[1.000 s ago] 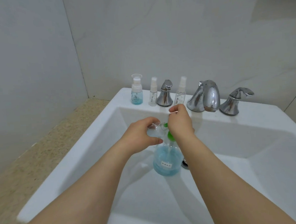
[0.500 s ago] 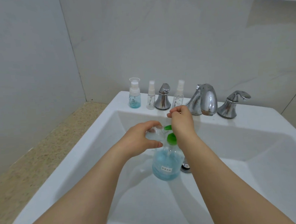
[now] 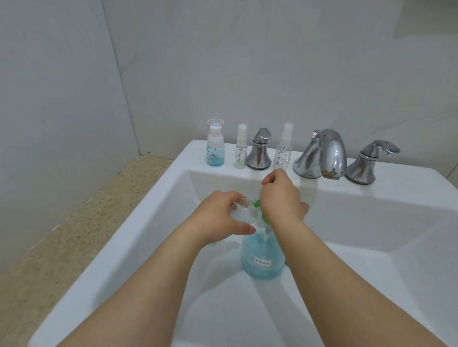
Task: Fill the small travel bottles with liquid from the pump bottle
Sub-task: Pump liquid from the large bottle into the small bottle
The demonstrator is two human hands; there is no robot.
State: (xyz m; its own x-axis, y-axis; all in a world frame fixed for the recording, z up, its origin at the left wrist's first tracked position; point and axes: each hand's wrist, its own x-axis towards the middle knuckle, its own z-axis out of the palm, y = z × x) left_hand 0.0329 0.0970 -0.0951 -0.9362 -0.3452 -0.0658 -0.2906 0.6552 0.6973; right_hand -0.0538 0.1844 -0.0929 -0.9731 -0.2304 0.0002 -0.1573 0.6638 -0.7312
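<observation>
A round pump bottle (image 3: 262,259) of blue liquid with a green pump head (image 3: 256,204) stands in the white sink (image 3: 156,226). My left hand (image 3: 219,216) grips a small clear travel bottle (image 3: 242,211) held at the pump's nozzle. My right hand (image 3: 280,197) sits on top of the green pump head, fingers curled over it. On the sink's back ledge stand a small bottle holding some blue liquid (image 3: 214,143) and two slim clear spray bottles (image 3: 240,147) (image 3: 284,147).
A chrome faucet spout (image 3: 326,154) and two chrome handles (image 3: 258,150) (image 3: 369,162) stand on the back ledge. A speckled beige counter (image 3: 52,237) runs along the sink's left. Grey tiled walls close in behind and to the left.
Both hands stay on the pump bottle and the small clear bottle. The right hand has sunk slightly on the pump head; the view shifted a little.
</observation>
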